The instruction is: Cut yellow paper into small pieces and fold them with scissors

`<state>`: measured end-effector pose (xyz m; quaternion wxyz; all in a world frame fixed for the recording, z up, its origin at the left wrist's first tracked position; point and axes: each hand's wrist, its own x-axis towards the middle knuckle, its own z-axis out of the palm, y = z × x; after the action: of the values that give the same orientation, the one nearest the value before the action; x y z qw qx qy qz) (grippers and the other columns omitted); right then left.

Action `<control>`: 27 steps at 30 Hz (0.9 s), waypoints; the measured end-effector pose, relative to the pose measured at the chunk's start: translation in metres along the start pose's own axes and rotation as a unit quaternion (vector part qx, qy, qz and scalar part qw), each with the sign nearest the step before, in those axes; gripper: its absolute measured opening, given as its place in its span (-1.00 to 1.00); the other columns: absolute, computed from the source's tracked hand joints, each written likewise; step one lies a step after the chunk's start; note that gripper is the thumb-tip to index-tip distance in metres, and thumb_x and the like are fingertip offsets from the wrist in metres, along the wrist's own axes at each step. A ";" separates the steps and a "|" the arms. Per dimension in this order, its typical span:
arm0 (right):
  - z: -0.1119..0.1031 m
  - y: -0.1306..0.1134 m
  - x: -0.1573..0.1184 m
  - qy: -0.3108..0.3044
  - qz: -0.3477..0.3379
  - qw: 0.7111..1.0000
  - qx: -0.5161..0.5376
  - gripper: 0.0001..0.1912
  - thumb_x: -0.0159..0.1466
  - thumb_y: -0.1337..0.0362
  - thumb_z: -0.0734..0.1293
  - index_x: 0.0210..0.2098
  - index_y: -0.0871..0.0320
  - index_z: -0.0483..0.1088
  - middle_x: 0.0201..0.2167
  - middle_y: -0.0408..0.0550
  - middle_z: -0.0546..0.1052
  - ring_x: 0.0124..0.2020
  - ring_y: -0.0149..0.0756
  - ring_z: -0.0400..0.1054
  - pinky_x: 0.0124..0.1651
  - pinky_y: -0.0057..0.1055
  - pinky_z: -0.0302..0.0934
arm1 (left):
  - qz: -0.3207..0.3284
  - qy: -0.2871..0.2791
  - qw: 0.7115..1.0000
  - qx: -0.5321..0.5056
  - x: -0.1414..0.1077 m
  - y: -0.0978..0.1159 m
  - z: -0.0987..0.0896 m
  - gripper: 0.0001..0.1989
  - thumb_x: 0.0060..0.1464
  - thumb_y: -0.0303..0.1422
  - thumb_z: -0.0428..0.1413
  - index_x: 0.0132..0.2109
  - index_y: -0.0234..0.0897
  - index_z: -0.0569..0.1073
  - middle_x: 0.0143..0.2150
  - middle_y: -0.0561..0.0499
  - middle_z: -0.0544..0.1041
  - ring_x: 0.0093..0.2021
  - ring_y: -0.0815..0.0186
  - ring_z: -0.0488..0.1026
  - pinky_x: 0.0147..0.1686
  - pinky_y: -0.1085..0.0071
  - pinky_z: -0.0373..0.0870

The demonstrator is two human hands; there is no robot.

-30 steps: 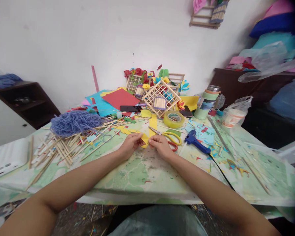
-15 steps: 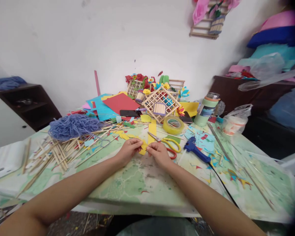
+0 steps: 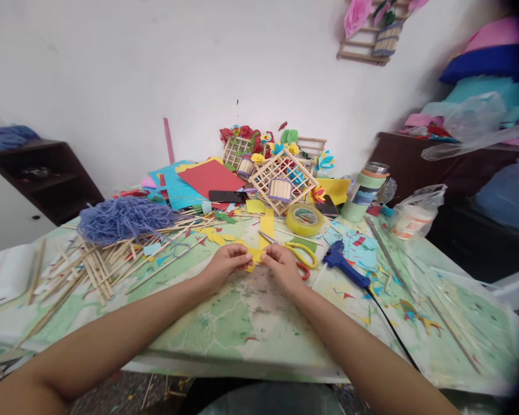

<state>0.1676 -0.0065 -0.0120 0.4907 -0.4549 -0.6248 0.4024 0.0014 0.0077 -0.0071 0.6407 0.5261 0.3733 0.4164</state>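
My left hand [image 3: 226, 265] and my right hand [image 3: 283, 268] pinch a small piece of yellow paper [image 3: 255, 257] between them, just above the table's near edge, and their fingers hide most of it. Yellow-handled scissors [image 3: 300, 255] lie closed beyond my right hand, their blades pointing left. A long yellow paper strip [image 3: 267, 226] lies on the table beyond the pinched piece, close to the scissors' tip. Small yellow paper scraps [image 3: 216, 237] are scattered beyond my left hand.
A blue glue gun [image 3: 345, 266] with a black cord lies right of my hands. Left of them are loose wooden sticks [image 3: 89, 272] and blue yarn [image 3: 125, 220]. Beyond are a tape roll [image 3: 304, 219], a wooden lattice frame [image 3: 283, 181] and coloured paper sheets [image 3: 207, 180].
My hands have drawn closer together over the yellow piece, covering more of it. The whole scene has shifted slightly in view as my head moved.
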 end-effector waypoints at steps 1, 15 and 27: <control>0.001 0.000 0.000 -0.006 0.004 1.000 0.003 -0.85 0.08 0.20 0.24 -0.50 0.16 0.29 -0.56 -0.15 0.41 -0.51 -0.39 0.24 -0.42 -0.45 0.14 | -0.003 -0.003 1.000 0.000 -0.001 0.001 0.001 -0.80 -0.16 -0.30 0.25 -0.42 -0.33 0.44 -0.48 0.01 0.50 -0.48 0.41 0.39 -0.42 0.49 0.27; 0.006 -0.007 -0.006 -0.075 0.001 0.993 -0.089 -0.80 0.11 0.24 0.22 -0.62 0.15 0.25 -0.68 -0.20 0.31 -0.61 -0.45 0.14 -0.53 -0.49 0.02 | -0.011 0.012 1.000 0.008 -0.003 0.003 0.001 -0.77 -0.16 -0.28 0.25 -0.44 -0.34 0.39 -0.53 0.10 0.39 -0.53 0.47 0.28 -0.49 0.53 0.17; -0.032 -0.020 0.006 0.016 -0.045 0.932 -0.360 -0.87 0.17 0.27 0.22 -0.40 0.15 0.39 -0.45 -0.05 0.44 -0.35 -0.27 0.23 -0.28 -0.38 0.02 | -0.030 0.077 0.995 -0.046 0.002 0.007 -0.002 -0.70 -0.29 -0.37 0.32 -0.36 -0.32 0.40 -0.49 0.10 0.44 -0.46 0.43 0.37 -0.42 0.51 0.23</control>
<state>0.1949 -0.0040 0.0144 0.3216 -0.5786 -0.7398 0.1204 -0.0008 0.0108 -0.0004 0.6458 0.4508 0.4179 0.4528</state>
